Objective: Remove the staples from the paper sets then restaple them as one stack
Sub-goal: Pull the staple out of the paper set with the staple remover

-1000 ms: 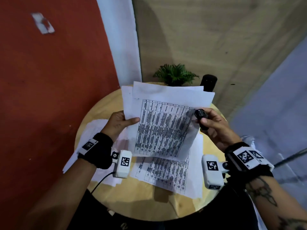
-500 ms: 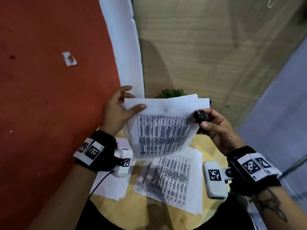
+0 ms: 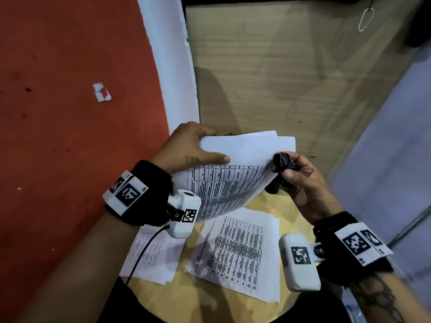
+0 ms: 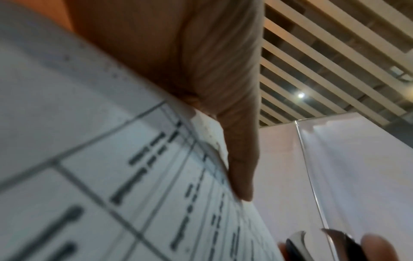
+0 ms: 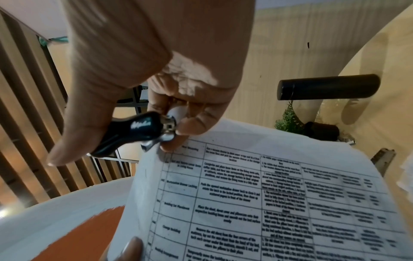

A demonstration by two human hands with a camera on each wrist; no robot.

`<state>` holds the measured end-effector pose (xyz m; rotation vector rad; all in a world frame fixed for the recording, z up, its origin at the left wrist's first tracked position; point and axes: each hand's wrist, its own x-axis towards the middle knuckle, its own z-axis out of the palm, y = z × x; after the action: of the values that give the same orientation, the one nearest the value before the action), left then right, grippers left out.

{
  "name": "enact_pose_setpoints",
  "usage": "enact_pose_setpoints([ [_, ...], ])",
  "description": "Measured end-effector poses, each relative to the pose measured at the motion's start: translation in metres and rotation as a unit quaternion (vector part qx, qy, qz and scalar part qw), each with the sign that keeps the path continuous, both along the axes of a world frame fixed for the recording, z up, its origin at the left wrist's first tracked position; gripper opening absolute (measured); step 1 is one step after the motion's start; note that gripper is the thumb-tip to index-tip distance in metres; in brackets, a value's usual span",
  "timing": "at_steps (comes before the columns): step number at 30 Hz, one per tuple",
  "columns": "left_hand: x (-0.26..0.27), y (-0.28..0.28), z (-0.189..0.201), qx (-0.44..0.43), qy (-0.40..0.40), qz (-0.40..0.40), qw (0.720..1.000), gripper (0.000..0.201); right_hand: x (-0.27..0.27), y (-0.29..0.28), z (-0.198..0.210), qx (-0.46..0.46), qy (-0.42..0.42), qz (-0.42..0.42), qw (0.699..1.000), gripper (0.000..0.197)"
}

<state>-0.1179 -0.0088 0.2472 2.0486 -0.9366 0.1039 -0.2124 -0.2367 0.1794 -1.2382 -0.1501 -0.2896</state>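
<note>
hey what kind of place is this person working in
Probably an office or lobby nook, not a workshop: a small round wooden table with printed table sheets, a little potted plant, wood-panel wall and a slatted ceiling.

left hand point(image 3: 189, 145) up off the table, thumb flat on top of the paper set point(image 3: 235, 173), fingers behind it | right hand point(image 3: 300, 180) raised too, fingers curled round the staple remover point(image 3: 283, 160) at the set's corner | both forearms angled inward
</note>
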Motion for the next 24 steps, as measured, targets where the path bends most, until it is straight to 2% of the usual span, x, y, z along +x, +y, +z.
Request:
enact_pose_setpoints([
  [2, -0.002, 0.001, 0.000, -0.005, 0.028, -0.015, 0.999, 0.039, -0.002, 0.003, 0.000, 0.015, 0.000, 0.001, 1.000, 0.063],
  [4, -0.004, 0.002, 0.001, -0.006, 0.062, -0.026, 0.998, 0.020, -0.003, 0.008, 0.001, 0.038, 0.002, 0.001, 0.999, 0.061],
  [5, -0.004, 0.003, -0.001, -0.009, 0.072, -0.033, 0.997, 0.020, -0.003, 0.011, 0.002, 0.049, 0.009, -0.011, 0.999, 0.061],
  [8, -0.002, 0.005, -0.003, -0.022, 0.090, -0.038, 0.995, 0.033, -0.001, 0.020, 0.005, 0.042, 0.028, -0.141, 0.989, 0.052],
  [11, -0.004, 0.007, -0.002, -0.028, 0.106, -0.025, 0.994, 0.018, 0.001, 0.024, 0.010, 0.021, -0.022, -0.270, 0.962, 0.045],
  [12, -0.004, 0.007, -0.001, -0.030, 0.110, -0.017, 0.993, 0.009, 0.000, 0.025, 0.013, -0.006, -0.041, -0.297, 0.954, 0.046],
  [13, -0.005, 0.007, 0.000, -0.031, 0.112, -0.011, 0.993, 0.011, 0.000, 0.026, 0.016, -0.053, -0.059, -0.316, 0.945, 0.047],
  [16, -0.006, 0.006, 0.004, -0.011, 0.119, 0.000, 0.993, 0.017, -0.002, 0.032, 0.026, -0.270, -0.127, -0.332, 0.895, 0.045],
  [19, -0.007, 0.005, 0.008, 0.016, 0.128, 0.008, 0.992, 0.021, 0.000, 0.047, 0.034, -0.456, -0.195, -0.269, 0.826, 0.049],
  [21, -0.008, 0.004, 0.009, 0.015, 0.126, 0.010, 0.992, 0.031, -0.001, 0.057, 0.037, -0.524, -0.203, -0.217, 0.798, 0.052],
  [24, -0.013, 0.002, 0.011, 0.002, 0.124, -0.003, 0.992, 0.051, -0.003, 0.065, 0.045, -0.603, -0.209, -0.194, 0.745, 0.055],
])
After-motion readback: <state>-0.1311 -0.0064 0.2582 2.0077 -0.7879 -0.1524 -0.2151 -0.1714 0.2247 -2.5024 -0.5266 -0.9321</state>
